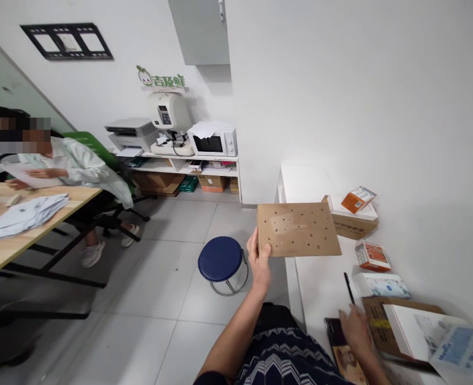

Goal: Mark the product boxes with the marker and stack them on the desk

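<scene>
My left hand (260, 262) holds a flat brown cardboard box (300, 230) by its lower left corner, with the thumb on top. Small dark rings and dots are scattered over the box's upper face. On the right, my right hand (355, 329) is smeared by motion, low over the white table (316, 289). A black pen (348, 287) points away from its fingertips; whether they grip it I cannot make out. Beside that hand lies a dark phone (334, 331), with a brown printed item (345, 358) just below it.
Along the wall are small orange-and-white boxes (373, 256), a tissue pack (386, 285) and an open carton (376, 326). A blue stool (220, 259) stands left of the table. Another person (87, 160) sits at a wooden desk (76, 206), holding paper.
</scene>
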Action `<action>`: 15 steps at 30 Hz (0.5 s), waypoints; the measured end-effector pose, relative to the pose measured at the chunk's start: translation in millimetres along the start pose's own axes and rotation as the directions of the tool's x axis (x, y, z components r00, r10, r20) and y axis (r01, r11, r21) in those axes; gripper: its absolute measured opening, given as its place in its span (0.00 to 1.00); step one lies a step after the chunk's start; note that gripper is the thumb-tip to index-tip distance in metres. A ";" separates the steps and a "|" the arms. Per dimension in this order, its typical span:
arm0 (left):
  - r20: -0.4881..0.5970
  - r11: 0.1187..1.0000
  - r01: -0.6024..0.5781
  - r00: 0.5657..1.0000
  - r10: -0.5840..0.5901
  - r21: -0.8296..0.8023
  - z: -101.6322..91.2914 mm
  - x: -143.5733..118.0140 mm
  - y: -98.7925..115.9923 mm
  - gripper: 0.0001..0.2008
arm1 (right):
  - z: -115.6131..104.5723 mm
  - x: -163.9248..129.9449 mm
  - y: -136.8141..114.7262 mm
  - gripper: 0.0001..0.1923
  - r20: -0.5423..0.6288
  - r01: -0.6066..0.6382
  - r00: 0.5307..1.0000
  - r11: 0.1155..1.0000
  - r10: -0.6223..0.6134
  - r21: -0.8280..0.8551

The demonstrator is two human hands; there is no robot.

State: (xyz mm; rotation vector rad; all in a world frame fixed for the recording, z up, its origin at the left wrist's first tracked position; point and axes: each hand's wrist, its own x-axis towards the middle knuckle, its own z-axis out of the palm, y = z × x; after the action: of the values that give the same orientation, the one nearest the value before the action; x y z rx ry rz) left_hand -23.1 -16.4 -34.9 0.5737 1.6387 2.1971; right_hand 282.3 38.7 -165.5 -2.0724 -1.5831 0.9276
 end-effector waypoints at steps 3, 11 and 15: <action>-0.008 1.000 0.014 1.000 -0.014 0.000 -0.2 0.5 -1.9 0.31 | 7.1 -42.1 19.6 0.23 0.046 -0.007 0.999 0.998 0.010 -0.068; -0.008 0.998 0.055 0.998 -0.055 0.000 3.5 2.1 -3.3 0.31 | 5.3 -79.3 36.2 0.23 0.063 0.026 0.998 1.000 -0.027 0.005; -0.023 0.998 0.065 0.998 -0.065 -0.004 6.1 4.1 -3.7 0.31 | 1.5 -69.3 31.8 0.21 0.010 0.024 1.000 1.000 -0.024 -0.004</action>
State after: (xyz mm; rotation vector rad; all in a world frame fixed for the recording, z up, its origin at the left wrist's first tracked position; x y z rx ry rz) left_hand -23.5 -8.4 -36.5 0.4887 1.6410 2.1669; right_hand 293.2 -36.7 -167.9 -2.0501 -1.6127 0.9291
